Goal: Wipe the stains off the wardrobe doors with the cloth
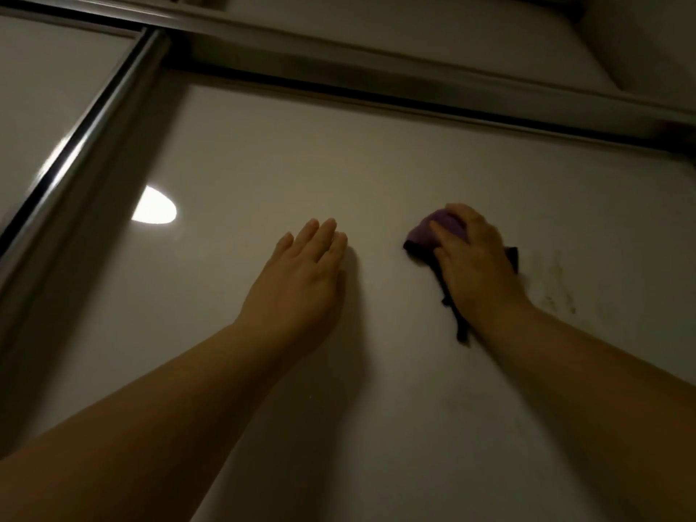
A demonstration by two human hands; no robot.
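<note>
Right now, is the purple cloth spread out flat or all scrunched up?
Scrunched up. The cloth bunches under the right hand, pressed on the wardrobe door, one end dangling.

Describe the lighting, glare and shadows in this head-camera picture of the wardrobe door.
Head view: dim overall; a bright lamp glare on the glossy door; the left hand casts a soft shadow rightward; faint stains show beside the right hand pressing the cloth.

Right hand (476, 258) presses purple cloth (433, 235) against the wardrobe door (376, 163); stains (553, 280) at its three o'clock; left hand (301, 276) flat.
</note>
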